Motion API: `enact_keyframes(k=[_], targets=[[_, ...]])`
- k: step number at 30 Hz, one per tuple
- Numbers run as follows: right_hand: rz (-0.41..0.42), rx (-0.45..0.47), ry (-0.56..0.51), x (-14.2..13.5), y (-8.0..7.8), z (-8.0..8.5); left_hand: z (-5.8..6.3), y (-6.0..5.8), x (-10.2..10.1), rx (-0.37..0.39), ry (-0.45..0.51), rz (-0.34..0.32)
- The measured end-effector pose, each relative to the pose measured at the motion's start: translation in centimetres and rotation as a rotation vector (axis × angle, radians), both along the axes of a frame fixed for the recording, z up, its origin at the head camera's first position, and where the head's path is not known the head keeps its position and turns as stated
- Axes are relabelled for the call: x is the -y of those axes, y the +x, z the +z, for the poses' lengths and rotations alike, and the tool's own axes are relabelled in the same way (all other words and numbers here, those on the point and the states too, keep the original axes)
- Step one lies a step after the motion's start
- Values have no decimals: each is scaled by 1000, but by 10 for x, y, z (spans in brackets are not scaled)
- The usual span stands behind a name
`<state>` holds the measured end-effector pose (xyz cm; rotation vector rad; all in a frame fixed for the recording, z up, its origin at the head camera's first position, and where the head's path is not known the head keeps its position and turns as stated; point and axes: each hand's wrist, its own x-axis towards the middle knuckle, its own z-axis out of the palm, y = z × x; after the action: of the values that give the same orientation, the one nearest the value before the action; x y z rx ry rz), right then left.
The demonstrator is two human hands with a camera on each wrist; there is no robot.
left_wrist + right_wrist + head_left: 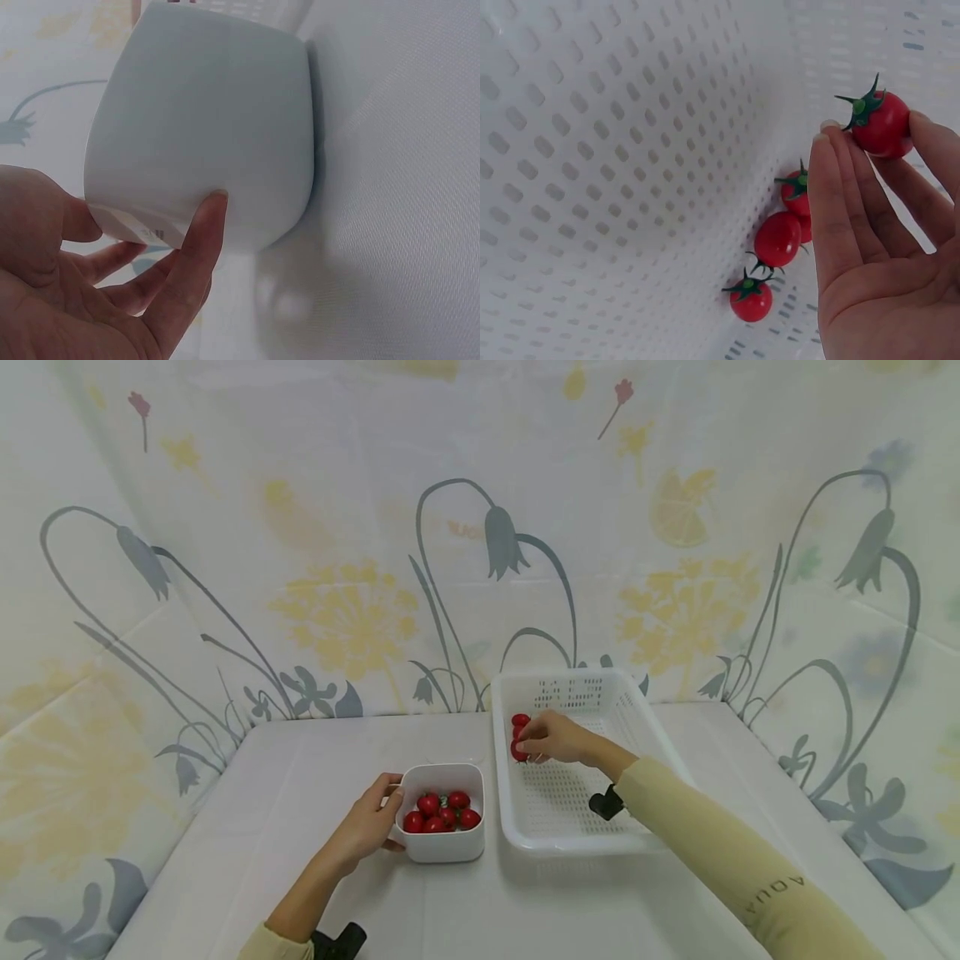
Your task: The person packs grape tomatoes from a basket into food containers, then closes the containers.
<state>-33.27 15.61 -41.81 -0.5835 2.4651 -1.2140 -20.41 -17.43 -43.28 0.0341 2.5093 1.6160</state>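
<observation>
Cherry tomato (pixel 881 124) pinched at fingertips of right hand (pixel 553 739), inside white perforated basket (pixel 660 739) near its left wall, w/ three more tomatoes (pixel 778 240) lying just below on basket floor. Left hand (pixel 367 827) grips left side of white bowl (pixel 442 847), thumb over rim; bowl holds several tomatoes (pixel 442 812), sits on table (pixel 300 777) just left of basket

A small bowl (pixel 444 814) sits on the table (pixel 300 777), just left of a perforated basket (pixel 577 760). Tomatoes (pixel 441 810) lie in the bowl. The left hand (pixel 367 822) is at the bowl's left side. The right hand (pixel 555 739) is inside the basket, by tomatoes lying at its left wall (pixel 776 247)
</observation>
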Motion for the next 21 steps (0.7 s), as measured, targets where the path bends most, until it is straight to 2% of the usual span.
enact_keyframes(k=[13, 21], targets=[[67, 36, -57, -1, 23, 20, 0, -1, 1, -2, 9, -8], [85, 58, -72, -2, 32, 25, 0, -1, 1, -1, 7, -15]])
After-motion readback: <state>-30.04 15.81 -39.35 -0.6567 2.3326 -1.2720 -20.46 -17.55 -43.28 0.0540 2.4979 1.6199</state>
